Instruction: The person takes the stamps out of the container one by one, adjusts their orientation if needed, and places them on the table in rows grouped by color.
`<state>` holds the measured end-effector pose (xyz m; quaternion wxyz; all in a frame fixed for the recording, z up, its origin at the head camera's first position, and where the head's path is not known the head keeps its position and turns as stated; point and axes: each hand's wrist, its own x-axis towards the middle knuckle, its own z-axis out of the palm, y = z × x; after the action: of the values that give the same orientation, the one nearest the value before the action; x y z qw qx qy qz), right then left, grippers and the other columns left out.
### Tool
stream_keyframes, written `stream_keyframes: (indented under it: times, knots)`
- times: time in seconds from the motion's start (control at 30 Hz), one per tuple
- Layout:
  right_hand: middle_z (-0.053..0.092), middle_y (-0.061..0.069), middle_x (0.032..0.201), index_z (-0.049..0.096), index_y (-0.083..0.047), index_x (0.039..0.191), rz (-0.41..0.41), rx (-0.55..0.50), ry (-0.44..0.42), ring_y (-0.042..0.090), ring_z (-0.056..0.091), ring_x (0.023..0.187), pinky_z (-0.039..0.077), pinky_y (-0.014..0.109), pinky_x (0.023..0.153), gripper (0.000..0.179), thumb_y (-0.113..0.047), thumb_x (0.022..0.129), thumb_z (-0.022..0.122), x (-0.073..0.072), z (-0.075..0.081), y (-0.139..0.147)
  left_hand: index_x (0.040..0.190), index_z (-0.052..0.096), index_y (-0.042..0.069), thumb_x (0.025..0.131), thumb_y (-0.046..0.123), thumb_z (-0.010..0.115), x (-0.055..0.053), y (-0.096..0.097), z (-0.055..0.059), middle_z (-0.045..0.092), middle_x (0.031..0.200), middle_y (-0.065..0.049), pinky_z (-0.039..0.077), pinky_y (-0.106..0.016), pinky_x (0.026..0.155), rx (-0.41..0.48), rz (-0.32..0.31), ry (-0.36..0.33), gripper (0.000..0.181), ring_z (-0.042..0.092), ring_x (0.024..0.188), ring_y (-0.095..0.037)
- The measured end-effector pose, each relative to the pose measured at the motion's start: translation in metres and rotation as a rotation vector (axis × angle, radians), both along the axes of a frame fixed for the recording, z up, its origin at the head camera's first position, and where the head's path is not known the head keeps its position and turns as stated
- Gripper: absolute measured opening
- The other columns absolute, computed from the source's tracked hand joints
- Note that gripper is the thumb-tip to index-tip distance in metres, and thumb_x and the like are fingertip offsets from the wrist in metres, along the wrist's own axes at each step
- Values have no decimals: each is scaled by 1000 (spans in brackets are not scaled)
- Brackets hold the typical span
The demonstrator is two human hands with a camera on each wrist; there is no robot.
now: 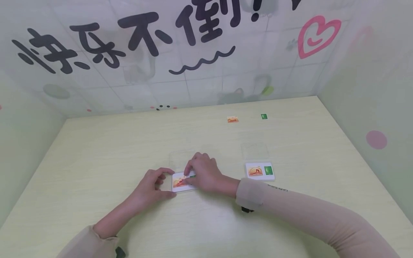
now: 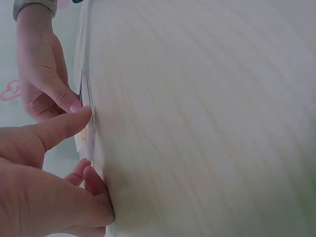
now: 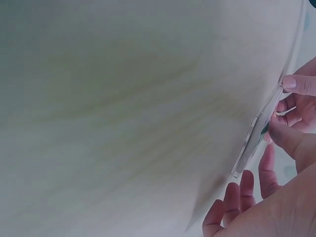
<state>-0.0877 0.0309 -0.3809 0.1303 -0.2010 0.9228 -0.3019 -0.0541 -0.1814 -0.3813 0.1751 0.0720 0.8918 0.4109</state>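
The left hand (image 1: 150,190) holds the left end of a flat white rectangular case with clear plastic edges (image 1: 188,187), its thumb and index finger spread, the thumb at the near corner and the index finger at the far corner. Its other fingers bend inward. The case lies on the pale wood-grain table (image 1: 96,154), in front of the person.

Over the case, the right hand (image 1: 204,174) pinches the right edge of an orange-and-cream rectangular stamp (image 1: 179,181) with thumb and index finger; its other fingers bend with small gaps between them. A green stamp (image 1: 193,176) on the same case is partly hidden beneath that hand. A clear plastic flap (image 1: 179,157) lies behind the case.

To the right, a 2nd white case (image 1: 259,178) bears 2 stamps, 1 orange and 1 green. Farther back lie 2 loose stamps: 1 orange (image 1: 233,119), 1 green (image 1: 264,116).
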Motion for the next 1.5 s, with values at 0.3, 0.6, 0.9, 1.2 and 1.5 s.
stream_keyframes:
  times: [0.3,0.6,0.9,1.2,1.5]
  knots:
    - [68,-3,102,79,-18,93,2,-34,-10,20,53,103,36,47,94,11,-23,88,88,-2,1,1,134,62,1,80,5,90,0,1,1,47,117,-18,45,-35,82,2,4,2,61,45,104,-30]
    - [76,-8,94,77,-19,89,23,-83,-7,14,50,94,31,49,95,12,-21,87,89,-4,-1,0,134,62,1,80,5,90,1,0,0,48,115,-17,45,-32,80,2,2,13,61,45,103,-29]
    - [74,-11,88,78,-19,91,39,-84,-4,13,53,95,30,50,99,12,-19,87,89,-4,0,0,135,61,1,80,4,90,2,0,1,46,114,-16,43,-28,78,12,2,13,61,42,102,-28]
    - [57,-8,87,80,-22,99,48,129,43,14,48,90,31,48,97,17,-35,89,87,-4,2,-4,134,61,0,80,4,90,2,-1,0,45,112,-15,43,-27,76,28,2,19,61,42,100,-28]
    - [57,-8,90,79,-23,95,67,114,27,15,47,92,30,50,97,12,-33,91,85,-5,2,-3,135,61,1,80,4,89,3,0,-1,46,114,-16,44,-27,77,25,-1,20,61,42,101,-28]
